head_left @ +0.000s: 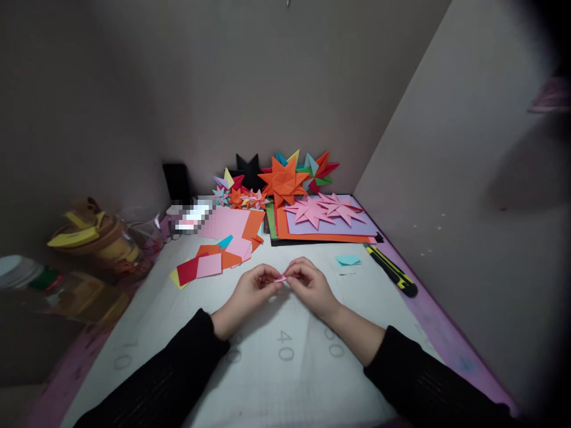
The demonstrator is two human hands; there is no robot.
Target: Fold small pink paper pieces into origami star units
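Between my fingertips, above the middle of the white mat (267,368), is a small folded piece of pink paper (281,279). My left hand (253,294) pinches its left end, thumb below and fingers curled over. From the other side my right hand (313,288) pinches it the same way. Most of the paper is hidden by the fingers. To the right of my right hand lies a small folded light-blue paper (348,260). Left of my left hand are loose paper pieces, among them a red one (187,271) and a pink one (209,266).
A black-and-yellow utility knife (392,270) lies along the right edge. Folded paper stars, including an orange one (284,177) and pink ones (311,211), stand and lie at the back on coloured sheets. A lidded cup (107,244) and a jar (57,288) stand at left.
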